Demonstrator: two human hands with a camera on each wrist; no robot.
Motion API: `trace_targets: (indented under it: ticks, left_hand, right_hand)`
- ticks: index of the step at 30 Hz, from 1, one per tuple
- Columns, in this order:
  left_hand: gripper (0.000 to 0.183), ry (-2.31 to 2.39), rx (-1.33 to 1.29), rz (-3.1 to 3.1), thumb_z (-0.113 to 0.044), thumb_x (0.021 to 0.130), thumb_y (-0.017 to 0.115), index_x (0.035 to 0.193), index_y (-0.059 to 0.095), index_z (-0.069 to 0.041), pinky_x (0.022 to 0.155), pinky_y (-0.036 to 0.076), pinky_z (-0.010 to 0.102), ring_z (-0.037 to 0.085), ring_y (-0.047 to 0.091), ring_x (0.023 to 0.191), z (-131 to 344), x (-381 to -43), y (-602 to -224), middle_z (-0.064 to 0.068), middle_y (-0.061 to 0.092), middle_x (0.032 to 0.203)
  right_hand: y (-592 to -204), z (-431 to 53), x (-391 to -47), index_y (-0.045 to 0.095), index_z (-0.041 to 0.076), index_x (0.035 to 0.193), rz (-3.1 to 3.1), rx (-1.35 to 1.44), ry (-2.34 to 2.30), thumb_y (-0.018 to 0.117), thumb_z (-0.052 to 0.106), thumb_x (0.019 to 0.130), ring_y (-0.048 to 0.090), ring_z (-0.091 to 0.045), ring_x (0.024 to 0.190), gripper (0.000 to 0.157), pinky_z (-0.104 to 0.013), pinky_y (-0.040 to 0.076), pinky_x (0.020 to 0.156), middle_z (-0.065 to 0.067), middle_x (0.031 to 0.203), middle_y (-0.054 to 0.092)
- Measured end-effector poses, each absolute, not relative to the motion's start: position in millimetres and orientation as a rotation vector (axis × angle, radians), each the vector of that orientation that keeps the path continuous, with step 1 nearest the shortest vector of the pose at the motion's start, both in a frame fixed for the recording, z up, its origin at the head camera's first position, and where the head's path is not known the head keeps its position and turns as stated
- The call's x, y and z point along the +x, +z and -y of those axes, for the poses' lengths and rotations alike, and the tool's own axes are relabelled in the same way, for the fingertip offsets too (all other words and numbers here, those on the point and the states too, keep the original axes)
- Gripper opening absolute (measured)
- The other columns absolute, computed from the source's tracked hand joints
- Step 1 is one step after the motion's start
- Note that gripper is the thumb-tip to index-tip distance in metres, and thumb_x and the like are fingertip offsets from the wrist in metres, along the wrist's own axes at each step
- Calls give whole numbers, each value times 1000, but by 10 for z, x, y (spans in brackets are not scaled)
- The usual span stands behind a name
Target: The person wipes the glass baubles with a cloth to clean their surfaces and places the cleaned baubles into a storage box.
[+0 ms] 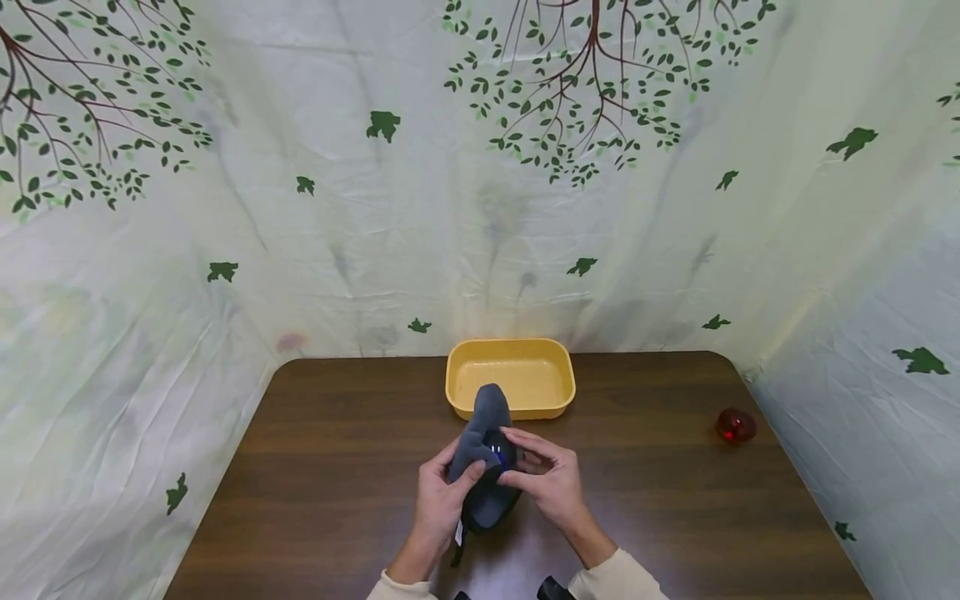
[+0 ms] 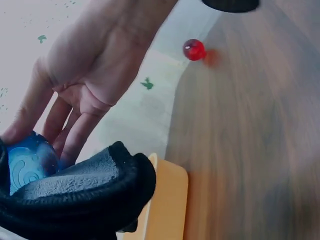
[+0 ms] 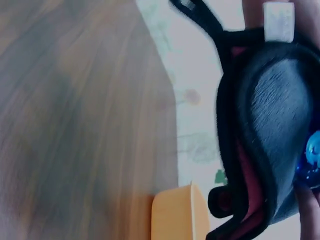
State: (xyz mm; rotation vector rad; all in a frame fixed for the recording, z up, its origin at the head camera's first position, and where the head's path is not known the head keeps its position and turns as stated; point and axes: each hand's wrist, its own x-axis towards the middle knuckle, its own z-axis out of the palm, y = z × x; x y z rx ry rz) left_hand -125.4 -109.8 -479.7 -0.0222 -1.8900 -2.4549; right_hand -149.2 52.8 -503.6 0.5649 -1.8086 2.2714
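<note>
Left hand (image 1: 442, 496): grips a dark padded fabric piece (image 1: 491, 500), perhaps an eye mask, thumb on top.
Right hand (image 1: 551, 483): pinches a blue ball (image 2: 31, 162) at the fold.
Ball and fold: apparently being tucked in or eased out; direction unclear. Next move calls for a steady left hold.
Textures: fuzzy inner face, bound edges; translucent, swirl-embossed ball.
Yellow tub (image 1: 517, 363): just beyond both hands, on the wood-grain surface (image 1: 337, 467).
Red ball (image 1: 736, 426): glossy, well right of the right hand.

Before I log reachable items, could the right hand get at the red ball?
Probably yes: nothing stands between the right hand and the red ball, though that hand is pinching the blue object.
</note>
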Motion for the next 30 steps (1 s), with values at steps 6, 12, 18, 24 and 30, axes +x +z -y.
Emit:
trace_targets:
  ticks: [6, 12, 18, 24, 30]
  left_hand:
    - [53, -2229, -246, 1971, 7, 80, 72, 130, 54, 10, 92, 48, 21, 10, 59, 112, 1102, -1278, -4822, 27, 55, 130]
    - [56, -1898, -449, 2035, 7, 71, 79, 124, 62, 5, 101, 38, 17, 13, 53, 122, 1134, -1314, -4851, 20, 58, 130]
    - [57, -1825, -523, 2037, 10, 67, 80, 121, 63, 7, 102, 36, 16, 16, 52, 122, 1174, -1333, -4875, 21, 57, 130]
    - [55, -1975, -379, 2007, 10, 69, 79, 122, 63, 6, 101, 38, 17, 11, 54, 121, 1148, -1334, -4882, 20, 58, 130]
    - [54, -2308, -117, 1865, 7, 80, 72, 129, 51, 14, 86, 52, 24, 10, 63, 104, 1088, -1306, -4825, 29, 58, 125]
  right_hand:
    - [-4971, -494, -1438, 61, -18, 113, 1855, 219, 2411, 75, -15, 71, 69, -19, 93, 44, -31, 56, 75, -26, 109, 67]
    - [-4925, -482, -1430, 57, -18, 118, 1854, 77, 2575, 69, -2, 85, 71, -19, 85, 39, -34, 57, 67, -26, 104, 68]
    - [-4898, -452, -1436, 55, -22, 116, 1871, -3, 2641, 62, 8, 93, 71, -17, 74, 38, -32, 58, 67, -14, 92, 72]
    - [-4894, -425, -1412, 55, -22, 118, 1819, 21, 2614, 64, 0, 90, 70, -15, 82, 36, -30, 57, 71, -26, 103, 68]
    - [-4942, -436, -1430, 55, -21, 117, 1727, 301, 2474, 72, -9, 78, 67, -14, 101, 44, -27, 53, 84, -12, 112, 69]
